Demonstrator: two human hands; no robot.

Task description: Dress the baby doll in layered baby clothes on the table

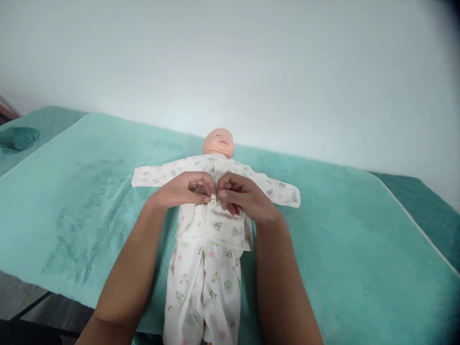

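Observation:
A baby doll (217,142) lies on its back on a teal blanket (89,191), head away from me, arms spread. It wears a white printed shirt (230,230) and matching trousers (201,292). Both my hands meet over the doll's chest. My left hand (183,189) pinches the shirt's front edge, fingers curled. My right hand (242,196) pinches the other edge, thumb and forefinger beside a small white button (213,201) between the hands.
The blanket covers a table that ends at a pale wall. A darker green sheet (427,211) shows at the right and left edges. A rolled dark green cloth (17,138) lies far left. The table's front edge is at lower left.

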